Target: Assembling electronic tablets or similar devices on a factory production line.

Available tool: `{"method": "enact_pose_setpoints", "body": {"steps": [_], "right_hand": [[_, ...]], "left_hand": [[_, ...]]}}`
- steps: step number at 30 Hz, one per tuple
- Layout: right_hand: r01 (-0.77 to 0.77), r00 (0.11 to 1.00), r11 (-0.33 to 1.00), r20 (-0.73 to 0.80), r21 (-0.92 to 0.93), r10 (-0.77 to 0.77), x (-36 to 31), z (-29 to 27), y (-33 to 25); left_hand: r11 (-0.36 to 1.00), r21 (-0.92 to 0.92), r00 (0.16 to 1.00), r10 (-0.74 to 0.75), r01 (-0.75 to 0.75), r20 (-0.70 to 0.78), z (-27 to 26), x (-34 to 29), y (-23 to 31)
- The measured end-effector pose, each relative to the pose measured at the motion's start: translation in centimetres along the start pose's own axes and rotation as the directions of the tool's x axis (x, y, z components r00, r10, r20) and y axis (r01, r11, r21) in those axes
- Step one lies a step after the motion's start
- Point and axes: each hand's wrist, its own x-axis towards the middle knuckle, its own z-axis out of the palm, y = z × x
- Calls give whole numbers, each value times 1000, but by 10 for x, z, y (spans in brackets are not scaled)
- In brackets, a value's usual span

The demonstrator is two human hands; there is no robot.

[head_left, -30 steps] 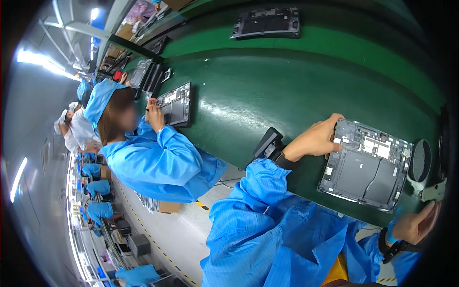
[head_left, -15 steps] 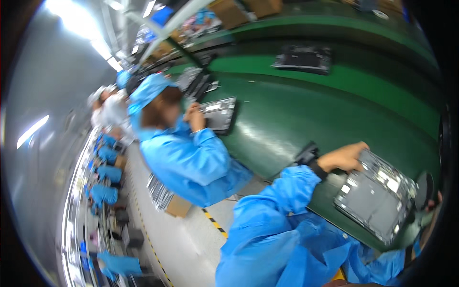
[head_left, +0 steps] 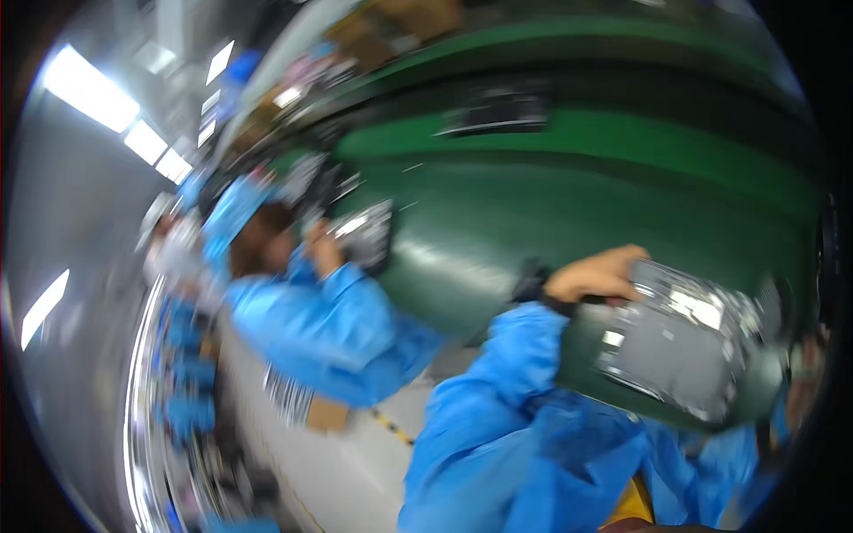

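Observation:
My left hand (head_left: 600, 275) grips the upper left corner of an opened flat electronic device (head_left: 671, 351), its fingers at the edge. The device is about the size of a tablet or small laptop, with a dark frame, a large grey panel and bright circuit parts along its far side. It lies tilted at the near right of the green bench (head_left: 498, 231). At the far right rim my right hand (head_left: 809, 355) shows only as a blurred sliver beside the device; its fingers cannot be made out. A dark rounded object (head_left: 773, 306) is near it.
A co-worker in blue (head_left: 311, 311) sits to the left, hands on a similar opened device (head_left: 369, 235). Another dark device (head_left: 498, 111) lies on the far green strip. A cardboard box (head_left: 327, 415) stands on the floor. A small black object (head_left: 531, 277) is behind my left wrist.
The whole view has swung, so the bench, co-worker and far device appear shifted left. My left hand stays at the device's corner. The picture is more blurred.

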Motion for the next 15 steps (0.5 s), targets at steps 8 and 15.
{"method": "enact_pose_setpoints", "body": {"steps": [8, 15], "right_hand": [[621, 665, 533, 26, -575, -746, -5, 196, 61], [659, 672, 577, 34, -483, -740, 5, 181, 68]], "left_hand": [[975, 49, 956, -201, 216, -214, -4, -21, 15], [976, 63, 968, -197, 208, -156, 2, -13, 15]]}}
